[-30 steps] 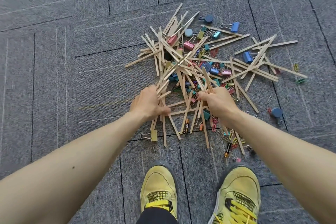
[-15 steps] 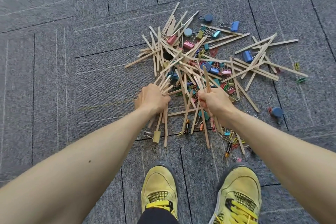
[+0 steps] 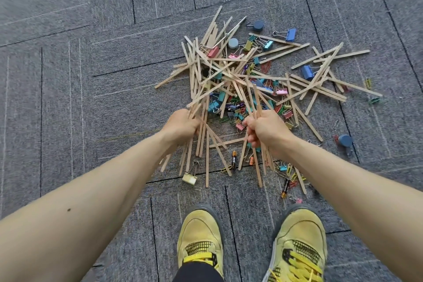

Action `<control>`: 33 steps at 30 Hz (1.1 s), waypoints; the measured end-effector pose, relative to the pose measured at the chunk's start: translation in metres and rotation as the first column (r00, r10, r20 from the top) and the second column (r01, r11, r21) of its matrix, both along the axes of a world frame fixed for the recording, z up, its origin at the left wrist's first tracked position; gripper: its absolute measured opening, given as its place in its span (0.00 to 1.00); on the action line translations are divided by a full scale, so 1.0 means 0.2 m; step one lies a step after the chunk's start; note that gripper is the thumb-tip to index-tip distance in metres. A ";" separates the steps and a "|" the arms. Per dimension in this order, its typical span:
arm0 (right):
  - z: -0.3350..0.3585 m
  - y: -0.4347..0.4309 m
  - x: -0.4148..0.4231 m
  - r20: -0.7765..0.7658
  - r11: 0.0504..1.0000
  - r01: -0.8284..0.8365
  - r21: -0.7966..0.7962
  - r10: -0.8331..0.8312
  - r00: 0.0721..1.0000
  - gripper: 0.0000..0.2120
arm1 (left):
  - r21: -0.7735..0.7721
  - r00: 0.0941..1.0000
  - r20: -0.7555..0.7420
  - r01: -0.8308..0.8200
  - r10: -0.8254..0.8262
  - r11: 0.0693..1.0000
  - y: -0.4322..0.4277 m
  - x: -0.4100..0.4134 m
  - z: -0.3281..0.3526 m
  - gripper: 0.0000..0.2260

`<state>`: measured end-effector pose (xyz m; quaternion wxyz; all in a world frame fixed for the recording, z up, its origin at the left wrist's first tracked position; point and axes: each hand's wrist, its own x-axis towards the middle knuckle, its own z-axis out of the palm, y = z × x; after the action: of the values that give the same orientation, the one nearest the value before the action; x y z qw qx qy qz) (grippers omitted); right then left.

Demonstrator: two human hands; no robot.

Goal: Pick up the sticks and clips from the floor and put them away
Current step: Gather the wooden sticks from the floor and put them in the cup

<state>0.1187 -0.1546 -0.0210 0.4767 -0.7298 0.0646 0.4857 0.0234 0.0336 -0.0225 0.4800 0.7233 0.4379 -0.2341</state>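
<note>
The grey carpeted floor [image 3: 68,103] carries nearly all of the mess, so I judge the task to be at its start. The main pile of sticks [image 3: 225,75] lies crossed and tangled in the middle of the view, with a looser spread of sticks [image 3: 320,80] running out to the right. No box, bag or other place to put things away is in view.

The left hand [image 3: 182,126] is at the near left edge of the pile. Its fingers are mostly hidden behind the back of the hand, but they are clenched round a fanned bundle of sticks [image 3: 201,142] whose near ends hang down toward the floor. The right hand [image 3: 266,130] is at the near middle of the pile, its fingers [image 3: 250,138] wrapped round a second bundle [image 3: 256,103] that pokes out far and near of the fist. These two handfuls are the only part gathered, and neither has been put away.

The coloured clips [image 3: 231,107] lie untouched under and among the sticks, with a blue one [image 3: 290,34] at the far side and a gold one [image 3: 189,178] near the yellow shoes [image 3: 201,236]. Smaller paper clips [image 3: 287,168] are scattered near right. Two batteries [image 3: 234,159] and some round blue pieces [image 3: 345,140] lie there too; they are not named in the task.
</note>
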 end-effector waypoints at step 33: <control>-0.10 0.32 -0.32 0.358 0.614 -0.556 -0.559 0.784 0.506 0.07 | -0.131 0.998 0.052 0.047 -0.041 0.990 0.22 -0.17 0.06 0.08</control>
<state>0.0550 -0.0905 -0.0415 0.0922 -0.8799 -0.2851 0.3687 -0.0103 0.0776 -0.0104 0.5321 0.7050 0.3934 -0.2551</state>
